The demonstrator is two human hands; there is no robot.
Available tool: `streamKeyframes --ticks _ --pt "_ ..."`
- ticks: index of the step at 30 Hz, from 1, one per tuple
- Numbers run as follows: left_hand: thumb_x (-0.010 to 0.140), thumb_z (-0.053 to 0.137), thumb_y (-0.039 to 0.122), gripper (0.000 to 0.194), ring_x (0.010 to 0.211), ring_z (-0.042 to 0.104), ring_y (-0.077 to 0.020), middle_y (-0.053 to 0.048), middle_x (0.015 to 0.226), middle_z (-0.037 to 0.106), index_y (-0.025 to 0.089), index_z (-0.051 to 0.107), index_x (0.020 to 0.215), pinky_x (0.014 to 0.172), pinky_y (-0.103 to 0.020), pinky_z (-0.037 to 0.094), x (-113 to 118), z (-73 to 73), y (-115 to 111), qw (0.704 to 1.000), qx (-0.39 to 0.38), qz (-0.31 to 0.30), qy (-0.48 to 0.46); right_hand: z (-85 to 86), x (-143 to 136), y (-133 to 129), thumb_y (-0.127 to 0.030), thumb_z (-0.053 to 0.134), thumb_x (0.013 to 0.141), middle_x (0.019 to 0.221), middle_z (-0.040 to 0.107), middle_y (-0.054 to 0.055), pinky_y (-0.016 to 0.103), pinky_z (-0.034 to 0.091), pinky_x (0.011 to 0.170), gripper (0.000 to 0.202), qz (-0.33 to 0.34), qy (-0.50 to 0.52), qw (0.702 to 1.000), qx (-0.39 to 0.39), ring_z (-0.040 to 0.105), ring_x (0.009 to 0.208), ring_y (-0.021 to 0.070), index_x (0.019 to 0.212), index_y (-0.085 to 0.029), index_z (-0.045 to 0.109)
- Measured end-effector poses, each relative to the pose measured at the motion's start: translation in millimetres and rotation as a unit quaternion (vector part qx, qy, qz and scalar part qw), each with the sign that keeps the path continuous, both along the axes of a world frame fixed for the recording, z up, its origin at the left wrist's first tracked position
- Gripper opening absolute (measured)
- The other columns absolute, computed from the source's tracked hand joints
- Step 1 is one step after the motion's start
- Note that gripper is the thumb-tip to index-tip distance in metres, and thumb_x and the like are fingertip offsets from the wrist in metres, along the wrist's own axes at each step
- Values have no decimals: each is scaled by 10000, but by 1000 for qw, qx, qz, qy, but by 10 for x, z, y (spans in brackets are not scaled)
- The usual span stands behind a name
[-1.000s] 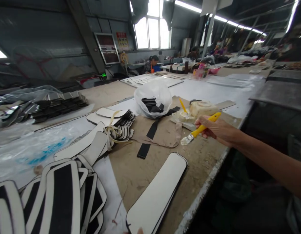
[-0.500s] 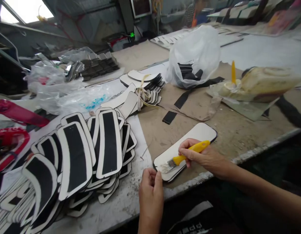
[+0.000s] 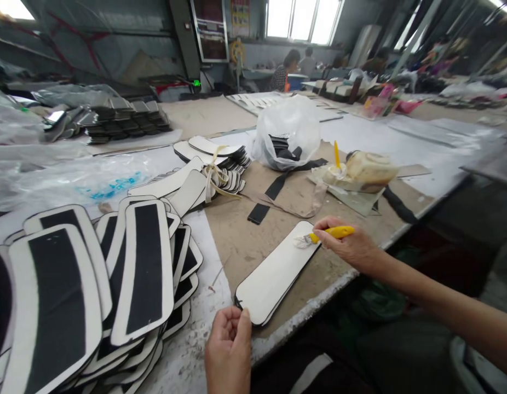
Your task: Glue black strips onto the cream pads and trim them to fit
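A long white panel (image 3: 272, 273) with rounded ends and a dark edge lies slantwise on brown sheeting. My right hand (image 3: 346, 243) grips a yellow-handled brush (image 3: 333, 232), its whitish bristles resting on the panel's far end. At the near end, my left hand (image 3: 231, 342) pinches the panel's corner between thumb and curled fingers. Left of it, white panels with black centre strips (image 3: 144, 268) are heaped in overlapping layers. Beyond my right hand stands a stained plastic container (image 3: 370, 171) with another yellow-handled tool (image 3: 336, 155) upright in whitish paste.
A clear plastic bag (image 3: 288, 123) with black pieces stands behind the panel. Tied white panels (image 3: 214, 164) lie left of the bag. Black strips (image 3: 258, 213) lie on the sheeting. The table's edge (image 3: 303, 312) runs along the near right. A person (image 3: 284, 71) sits far back.
The brush and my right hand have moved from the panel's near end to its far end. The view has swung right and tilted up. My left hand still pinches the near end.
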State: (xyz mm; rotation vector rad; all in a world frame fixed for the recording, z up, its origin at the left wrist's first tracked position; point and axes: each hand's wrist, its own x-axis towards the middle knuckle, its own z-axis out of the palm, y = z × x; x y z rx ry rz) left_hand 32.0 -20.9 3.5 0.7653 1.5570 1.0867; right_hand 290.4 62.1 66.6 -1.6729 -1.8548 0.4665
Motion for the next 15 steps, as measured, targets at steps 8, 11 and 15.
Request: streamKeyframes --ticks 8,11,15 --pt "633 676 516 382 457 372 -79 67 499 483 181 503 694 439 -187 288 -19 -81 21 1000 -2 11 -27 129 92 30 -209 498 844 770 598 17 276 441 717 77 44 -76 990 107 574 751 158 810 -201 567" --pt "620 689 491 367 442 379 -73 71 490 487 185 498 681 425 -177 294 7 -63 18 998 2 32 -47 222 94 13 -189 478 856 792 594 32 289 456 729 75 72 -93 984 130 578 771 169 849 -205 552" --pt "591 705 509 389 408 376 -70 74 465 490 193 492 666 405 -184 295 45 -32 15 998 4 42 -56 167 -39 -98 -162 441 881 838 605 87 340 474 744 118 132 -144 968 154 577 815 211 892 -197 552"
